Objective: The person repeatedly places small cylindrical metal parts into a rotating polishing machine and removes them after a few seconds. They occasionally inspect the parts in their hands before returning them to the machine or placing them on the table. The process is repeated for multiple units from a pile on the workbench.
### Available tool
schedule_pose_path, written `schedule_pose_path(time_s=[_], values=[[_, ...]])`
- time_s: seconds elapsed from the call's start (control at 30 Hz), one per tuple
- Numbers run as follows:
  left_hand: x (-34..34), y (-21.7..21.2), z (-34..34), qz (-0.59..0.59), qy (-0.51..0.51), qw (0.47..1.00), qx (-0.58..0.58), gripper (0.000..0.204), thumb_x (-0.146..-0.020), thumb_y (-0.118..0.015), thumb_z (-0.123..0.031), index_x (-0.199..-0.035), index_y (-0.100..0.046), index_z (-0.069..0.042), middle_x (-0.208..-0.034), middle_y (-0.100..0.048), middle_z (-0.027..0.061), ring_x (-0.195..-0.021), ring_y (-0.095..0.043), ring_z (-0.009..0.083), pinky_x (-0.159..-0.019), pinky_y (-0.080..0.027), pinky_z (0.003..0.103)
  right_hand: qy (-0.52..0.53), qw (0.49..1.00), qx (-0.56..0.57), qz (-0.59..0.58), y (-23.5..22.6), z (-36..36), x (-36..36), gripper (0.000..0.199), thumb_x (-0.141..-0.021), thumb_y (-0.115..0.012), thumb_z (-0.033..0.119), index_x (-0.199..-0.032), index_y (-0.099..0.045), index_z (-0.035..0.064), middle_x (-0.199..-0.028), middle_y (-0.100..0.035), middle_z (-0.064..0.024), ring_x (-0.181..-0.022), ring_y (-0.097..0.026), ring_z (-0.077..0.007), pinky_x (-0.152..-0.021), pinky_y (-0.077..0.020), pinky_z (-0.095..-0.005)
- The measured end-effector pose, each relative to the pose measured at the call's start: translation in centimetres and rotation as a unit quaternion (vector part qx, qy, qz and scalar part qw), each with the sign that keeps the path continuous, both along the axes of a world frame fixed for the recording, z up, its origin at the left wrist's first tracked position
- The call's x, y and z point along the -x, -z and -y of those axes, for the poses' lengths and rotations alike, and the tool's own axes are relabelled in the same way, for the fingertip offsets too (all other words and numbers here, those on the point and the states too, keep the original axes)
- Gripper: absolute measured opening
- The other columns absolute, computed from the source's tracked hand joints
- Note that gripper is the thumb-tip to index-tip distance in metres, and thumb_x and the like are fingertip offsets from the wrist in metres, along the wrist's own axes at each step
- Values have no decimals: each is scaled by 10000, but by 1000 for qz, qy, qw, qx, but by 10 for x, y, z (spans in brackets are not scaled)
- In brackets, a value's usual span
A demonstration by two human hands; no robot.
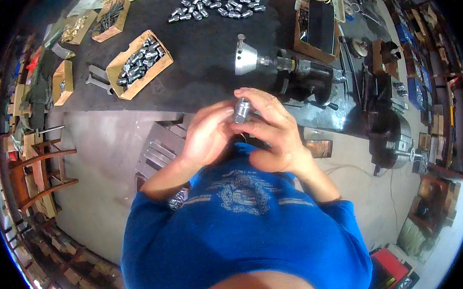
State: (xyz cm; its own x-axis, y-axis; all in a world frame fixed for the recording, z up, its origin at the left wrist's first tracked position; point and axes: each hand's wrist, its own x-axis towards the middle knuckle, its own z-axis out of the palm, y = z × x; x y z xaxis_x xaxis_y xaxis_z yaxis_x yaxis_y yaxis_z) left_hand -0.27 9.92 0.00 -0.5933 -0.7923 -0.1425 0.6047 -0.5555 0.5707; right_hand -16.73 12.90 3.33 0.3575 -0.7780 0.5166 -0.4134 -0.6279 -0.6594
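Close in front of my chest, at the front edge of the dark workbench (201,57), a small shiny metal fitting (242,111) stands roughly upright between my hands. It looks cylindrical, with a flat-sided lower part. My right hand (278,134) has its fingers curled about the fitting from the right. From the left, my left hand (208,135) closes against it, its fingertips partly hidden. Just beyond them, a silver cone-shaped chuck (246,59) sits on a black spindle machine (312,80). An open cardboard box (116,65) of similar fittings lies at left.
Many loose fittings (216,6) are spread at the bench's far side. Smaller boxes of parts (111,22) stand far left, near a grey open-end wrench (98,78). A carton (315,48) sits behind the machine. At left is a wooden chair (44,172); at right, a dark machine (391,139).
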Motion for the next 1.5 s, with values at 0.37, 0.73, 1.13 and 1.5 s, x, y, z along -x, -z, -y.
schedule_pose_path(time_s=[0.37, 0.73, 1.13, 1.5], values=[[-1, 7, 4, 82, -11, 996, 11, 252, -889, -405, -153, -1006, -553, 14, -946, -591, 102, -857, -571, 164, -742, -464, 296, 43, 998, 12, -33, -6, -2, -1, 434, -428, -569, 64, -856, -606, 4, -1155, -444, -194, -1027, -465, -350, -822, -430, -413], [3, -5, 5, 24, 11, 1000, -4, 292, -904, -383, -197, -1012, -542, 24, -969, -583, 125, -895, -567, 195, -773, -464, 316, 46, 998, 43, -10, -3, 2, -8, 421, -425, -565, 51, -841, -598, -5, -1135, -450, -198, -997, -475, -365, -783, -451, -407], [-55, 7, 67, 345, -90, 902, 243, 301, -872, -479, -230, -1000, -523, 39, -739, -609, 117, -693, -607, 192, -655, -476, 289, 49, 999, -16, -3, 10, -9, 9, 446, -447, -556, 84, -882, -609, 1, -1108, -501, -181, -909, -531, -316, -770, -442, -370], [-156, 6, 157, 843, -251, 311, 359, 274, -734, -578, -357, -845, -626, -112, -696, -610, 155, -689, -600, 324, -616, -476, 412, 83, 993, -88, 4, 23, -19, 15, 423, -464, -535, 56, -874, -601, -22, -1036, -541, -171, -824, -577, -277, -736, -469, -334]])
